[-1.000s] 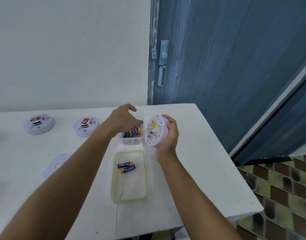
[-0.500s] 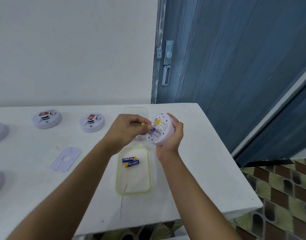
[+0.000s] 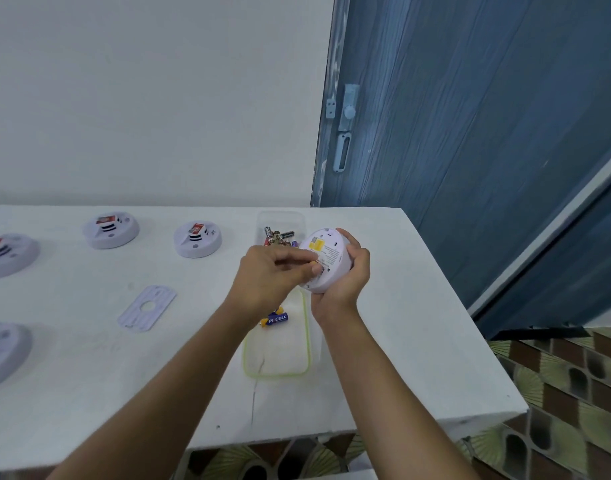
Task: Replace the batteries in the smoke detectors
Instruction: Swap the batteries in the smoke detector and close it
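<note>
My right hand (image 3: 345,278) grips a round white smoke detector (image 3: 326,258), tilted with its labelled back towards me. My left hand (image 3: 272,275) pinches a battery with a yellow end (image 3: 311,263) and presses it against the detector's back; most of the battery is hidden by my fingers. Behind my hands stands a clear box of several batteries (image 3: 279,233). Below them lies a green-rimmed tray (image 3: 305,355) holding blue batteries (image 3: 276,319).
On the white table (image 3: 401,341) lie several more smoke detectors: two at the back (image 3: 110,230) (image 3: 197,239), others at the left edge (image 3: 6,254) (image 3: 2,351). A flat mounting plate (image 3: 147,307) lies left of the tray. A blue door (image 3: 470,116) stands behind.
My left hand came out of the clear box holding a battery and moved right to the detector's back. My right hand tilted the detector a little lower. The view has shifted.
</note>
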A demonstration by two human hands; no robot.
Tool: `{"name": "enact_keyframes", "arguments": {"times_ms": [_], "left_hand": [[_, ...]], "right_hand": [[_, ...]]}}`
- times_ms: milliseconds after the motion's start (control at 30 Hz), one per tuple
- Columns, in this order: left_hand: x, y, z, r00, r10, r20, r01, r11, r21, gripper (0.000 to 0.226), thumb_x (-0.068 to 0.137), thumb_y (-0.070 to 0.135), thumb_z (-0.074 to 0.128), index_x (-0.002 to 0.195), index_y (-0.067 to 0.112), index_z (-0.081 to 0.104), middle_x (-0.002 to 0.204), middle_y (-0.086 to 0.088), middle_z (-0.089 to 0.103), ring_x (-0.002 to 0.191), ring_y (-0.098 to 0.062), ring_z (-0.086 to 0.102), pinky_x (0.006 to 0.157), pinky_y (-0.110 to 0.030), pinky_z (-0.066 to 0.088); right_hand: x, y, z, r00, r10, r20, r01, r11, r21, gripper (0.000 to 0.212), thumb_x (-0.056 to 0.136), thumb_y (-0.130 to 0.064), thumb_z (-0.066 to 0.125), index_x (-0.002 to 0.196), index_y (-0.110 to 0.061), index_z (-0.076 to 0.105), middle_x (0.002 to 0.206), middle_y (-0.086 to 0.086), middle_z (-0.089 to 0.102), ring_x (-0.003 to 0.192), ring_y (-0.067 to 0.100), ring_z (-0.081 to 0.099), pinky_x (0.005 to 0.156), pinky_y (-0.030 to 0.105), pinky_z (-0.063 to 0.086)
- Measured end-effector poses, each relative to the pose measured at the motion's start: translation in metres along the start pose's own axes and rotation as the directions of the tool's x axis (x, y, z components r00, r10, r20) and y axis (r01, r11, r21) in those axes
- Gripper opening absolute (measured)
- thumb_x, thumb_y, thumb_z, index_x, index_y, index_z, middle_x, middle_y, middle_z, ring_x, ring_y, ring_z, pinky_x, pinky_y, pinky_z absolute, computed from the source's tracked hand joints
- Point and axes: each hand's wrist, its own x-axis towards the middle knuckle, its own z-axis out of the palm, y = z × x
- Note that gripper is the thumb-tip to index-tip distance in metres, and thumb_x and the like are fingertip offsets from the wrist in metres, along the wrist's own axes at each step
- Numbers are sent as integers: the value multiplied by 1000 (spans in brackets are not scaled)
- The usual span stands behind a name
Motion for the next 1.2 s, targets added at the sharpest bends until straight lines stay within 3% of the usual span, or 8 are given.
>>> {"name": "enact_keyframes", "arguments": {"times_ms": [133,400,600,700,800,933,1000,1200], "left_hand": [[0,-6,-3,1000,-30,-7,30,998,-54,17,72,9,83,88,15,80,84,2,77,85,-12,72,83,-28,56],[5,-4,-6,994,-88,69,96,987,-126,16,74,-1,80,88,7,78,85,-5,77,85,-14,72,77,-21,55],[11,-6,-6,986,-143,85,150,985,-90,17,69,1,84,85,6,79,84,-10,76,87,-22,72,87,-37,58],[10,-5,-6,994,-73,83,71,997,18,17,73,10,84,89,15,80,85,-2,77,87,-17,72,86,-35,58],[5,-5,-2,991,101,93,-112,986,125,22,82,15,78,101,26,78,101,8,72,92,-3,67,84,-18,53],[4,-2,-1,971,218,100,-232,957,175,26,80,16,79,102,29,75,109,13,67,98,8,62,82,-5,44],[4,1,-3,963,239,122,-259,947,192,30,74,16,83,101,28,76,111,13,66,97,6,63,83,-5,44],[6,1,-1,977,209,47,-212,974,78,19,77,11,81,94,18,76,93,10,74,85,-9,70,80,-21,55]], "right_hand": [[-4,3,0,999,22,39,-21,1000,-15,40,72,-33,46,105,-15,61,94,9,63,84,27,61,67,31,50],[-6,4,0,999,-3,34,3,1000,-27,35,71,-31,46,98,-16,61,87,5,63,79,25,60,62,28,49],[-5,3,-5,999,0,35,2,998,-62,28,80,-29,45,99,-15,61,81,1,67,74,21,64,59,26,52],[-2,-2,-3,1000,1,20,1,997,-74,30,79,-30,45,100,-15,60,85,4,65,77,23,63,59,26,51],[3,-9,2,1000,7,11,-7,999,-48,38,70,-33,46,101,-15,61,93,7,63,82,25,62,66,29,51],[7,-16,4,1000,9,11,-8,1000,-26,37,81,-33,45,107,-14,62,95,10,64,83,27,62,69,30,52],[8,-18,4,1000,15,1,-15,1000,-7,41,80,-34,45,111,-13,62,99,13,65,86,30,62,76,36,50],[7,-23,2,999,37,29,-38,999,33,39,93,-29,31,114,-11,59,96,13,63,81,28,62,65,29,51]]}}
